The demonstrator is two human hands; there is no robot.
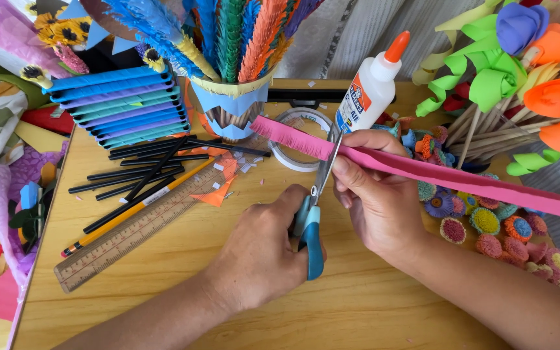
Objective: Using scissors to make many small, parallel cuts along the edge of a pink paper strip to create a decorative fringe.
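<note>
Fringing in progress: left hand (pixel 257 256) grips scissors (pixel 312 214) at frame centre; right hand (pixel 374 194) pinches pink paper strip (pixel 422 170). Next cut requires advancing the strip.

Wooden ruler (pixel 134 232) and black sticks (pixel 144 174) lie on the tabletop (pixel 183 285) left of the fingers; tape roll (pixel 298 139) and white glue bottle (pixel 372 86) just beyond them; fringed paper discs (pixel 487 223) to their right; blue cup (pixel 228 107) farther back.

Left hand (pixel 260 249) works scissors (pixel 315 207) across pink paper strip (pixel 422 170) held by right hand (pixel 374 194).
</note>
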